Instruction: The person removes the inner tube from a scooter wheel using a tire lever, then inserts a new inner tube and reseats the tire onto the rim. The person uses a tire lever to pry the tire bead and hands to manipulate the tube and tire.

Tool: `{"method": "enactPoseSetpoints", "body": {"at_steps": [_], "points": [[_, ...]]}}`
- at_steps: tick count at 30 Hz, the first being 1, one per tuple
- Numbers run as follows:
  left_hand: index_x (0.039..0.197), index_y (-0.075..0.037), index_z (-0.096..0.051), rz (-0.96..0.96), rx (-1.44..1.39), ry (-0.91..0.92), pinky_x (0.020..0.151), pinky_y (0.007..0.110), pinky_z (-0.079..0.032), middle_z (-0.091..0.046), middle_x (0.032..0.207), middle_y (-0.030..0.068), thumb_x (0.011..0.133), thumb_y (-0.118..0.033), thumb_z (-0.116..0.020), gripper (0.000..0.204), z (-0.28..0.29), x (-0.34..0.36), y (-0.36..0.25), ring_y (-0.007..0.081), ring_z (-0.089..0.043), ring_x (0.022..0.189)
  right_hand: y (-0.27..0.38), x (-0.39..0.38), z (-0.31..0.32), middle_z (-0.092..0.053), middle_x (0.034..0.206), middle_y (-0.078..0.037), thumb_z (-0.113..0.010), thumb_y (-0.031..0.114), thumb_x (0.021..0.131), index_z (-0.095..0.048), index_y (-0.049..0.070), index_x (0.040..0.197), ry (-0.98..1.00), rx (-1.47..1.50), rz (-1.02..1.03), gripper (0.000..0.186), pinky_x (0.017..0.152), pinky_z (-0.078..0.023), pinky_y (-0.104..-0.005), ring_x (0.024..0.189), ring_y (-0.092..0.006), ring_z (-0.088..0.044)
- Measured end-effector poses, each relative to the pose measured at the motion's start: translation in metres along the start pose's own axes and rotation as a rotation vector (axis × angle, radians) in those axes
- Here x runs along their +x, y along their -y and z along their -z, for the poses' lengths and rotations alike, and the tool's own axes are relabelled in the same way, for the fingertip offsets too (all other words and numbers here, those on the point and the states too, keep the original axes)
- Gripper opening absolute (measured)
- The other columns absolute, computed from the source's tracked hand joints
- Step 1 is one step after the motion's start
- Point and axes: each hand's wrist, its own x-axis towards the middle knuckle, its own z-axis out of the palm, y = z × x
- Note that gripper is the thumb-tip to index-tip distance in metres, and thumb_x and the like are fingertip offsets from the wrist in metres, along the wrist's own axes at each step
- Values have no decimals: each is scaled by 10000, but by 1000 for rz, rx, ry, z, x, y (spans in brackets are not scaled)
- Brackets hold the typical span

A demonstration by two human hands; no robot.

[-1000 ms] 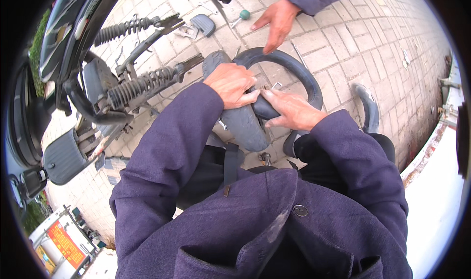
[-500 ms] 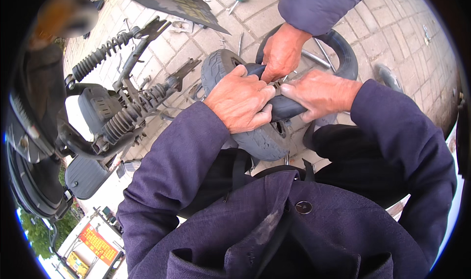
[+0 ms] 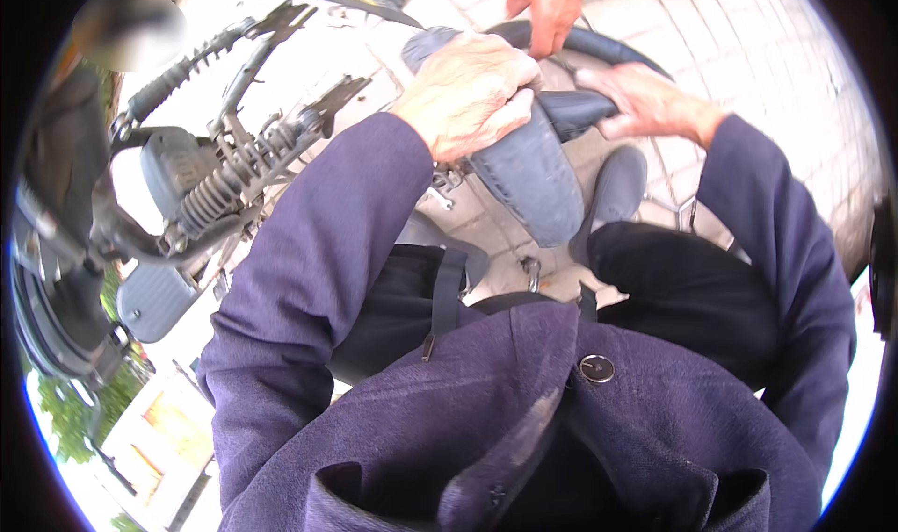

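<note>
- The left hand [image 3: 472, 97] curls over the tyre [image 3: 535, 184], fingers bent around it.
- The tyre sits under that grip, its near end slanting toward the person.
- Right of it, the right hand [image 3: 650, 102] pinches the black tube [image 3: 572, 114] between thumb and fingers.
- Beyond both grips, another person's hand [image 3: 550, 7] meets a curved tube stretch [image 3: 603, 46].

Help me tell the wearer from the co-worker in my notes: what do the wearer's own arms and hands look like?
The left sleeve and right sleeve are dark purplish-blue, long and roomy, in matte, woollen-looking cloth reaching the wrists. No markings or cables show on either. The left hand and right hand are bare.
</note>
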Motion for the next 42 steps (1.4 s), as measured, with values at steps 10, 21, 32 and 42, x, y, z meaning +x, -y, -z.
{"method": "enactPoseSetpoints", "body": {"at_steps": [10,21,32,42], "points": [[1218,-123,-737,63,-126,58,985,431,-494,-727,1099,150,1039,-401,-508,402,20,42,59,334,-668,1061,21,-3,33,-645,1026,-224,-747,182,772,-606,-5,1190,107,-192,-74,479,962,-479,-495,1052,-427,-608],[985,-115,-775,372,-54,-222,860,496,-535,-751,944,187,989,-536,-493,507,-14,44,62,383,-714,915,19,15,29,-649,1218,-206,-670,250,786,-575,-46,1268,43,-380,-276,574,1042,-458,-457,1187,-374,-580],[915,0,-703,380,-223,-358,775,505,-483,-702,891,257,1022,-492,-455,562,-18,21,71,440,-667,872,1,-38,8,-522,1423,-170,-745,300,887,-516,53,1405,-389,-398,-108,619,1083,-424,-455,1295,-370,-518],[999,79,-717,427,-172,-347,914,376,-479,-739,962,198,1073,-470,-339,671,-20,31,100,280,-675,935,-21,-229,-217,-688,1054,-268,-656,262,957,-616,17,1114,-441,428,-1354,294,897,-519,-499,1034,-428,-667]]}}
